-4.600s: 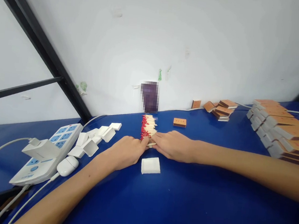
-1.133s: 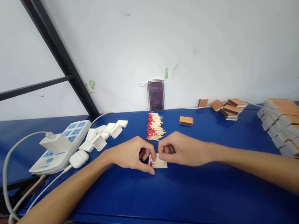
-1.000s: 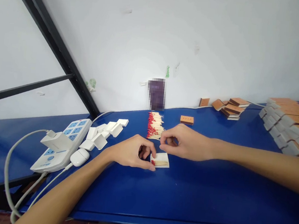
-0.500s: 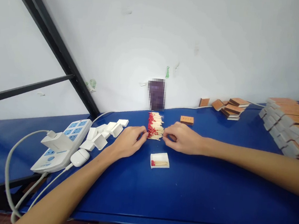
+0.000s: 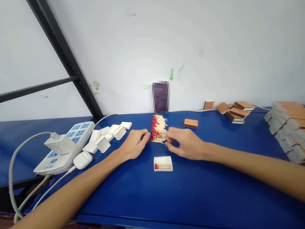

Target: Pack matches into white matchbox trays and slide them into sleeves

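Presently, the pile (image 5: 159, 129) lies on the table (image 5: 200, 205), the tray (image 5: 163, 159) near it at 6 o'clock and the box (image 5: 190, 123) between 2 and 3. The left hand (image 5: 135, 143) is at its 8 o'clock, fingers curled, thumb and forefinger tips brought together at the red heads. The right hand (image 5: 183, 143) is at 4, fingers bent, thumb and forefinger slightly parted at the bare ends. Whether either pinches a match cannot be determined.

Handling, as judged: each match light, stiff and easily snapped; the stack loose and prone to roll. Best hold: both ends of a bundle, level, with light pressure on the heads.

Orientation: heads point to 9 o'clock, sticks to 3; the pile's own long axis runs 12 to 6. Matches in the tray likewise head toward 9.
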